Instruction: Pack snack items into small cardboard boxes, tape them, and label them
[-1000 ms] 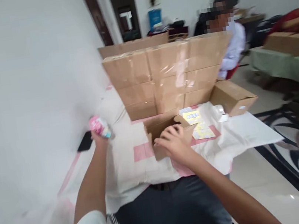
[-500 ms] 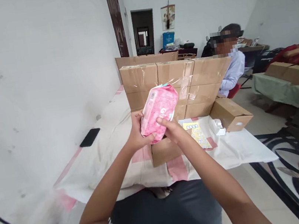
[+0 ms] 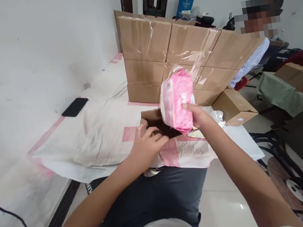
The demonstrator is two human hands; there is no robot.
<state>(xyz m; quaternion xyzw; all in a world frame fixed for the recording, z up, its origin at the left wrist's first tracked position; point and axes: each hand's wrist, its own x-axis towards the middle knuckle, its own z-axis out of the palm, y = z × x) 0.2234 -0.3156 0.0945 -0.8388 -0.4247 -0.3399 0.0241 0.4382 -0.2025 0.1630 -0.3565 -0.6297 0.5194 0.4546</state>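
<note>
My right hand (image 3: 199,116) is closed on one side of a pink soft plastic pack (image 3: 182,99) with white lettering, its thumb on the front. The pack hangs tilted over an open cardboard box (image 3: 153,115) and covers part of its opening. At the box's near left rim is my left hand (image 3: 150,144), fingers spread and nothing held in them. Whether those fingertips touch the cardboard, I cannot tell. To the right of the box lies a yellow printed sheet (image 3: 196,134), mostly hidden by my right hand and the box.
Taped cardboard boxes (image 3: 142,35) form a wall behind the open box. A black phone (image 3: 75,107) lies on the cloth-covered table (image 3: 99,129) by the wall. Right are another carton (image 3: 236,106) and a white object (image 3: 218,115). A person in a light shirt (image 3: 254,60) sits beyond.
My left hand has let go of the pink pack and moved down to the box. The right hand alone now holds the pack, turned more upright. The view has tilted downward.
</note>
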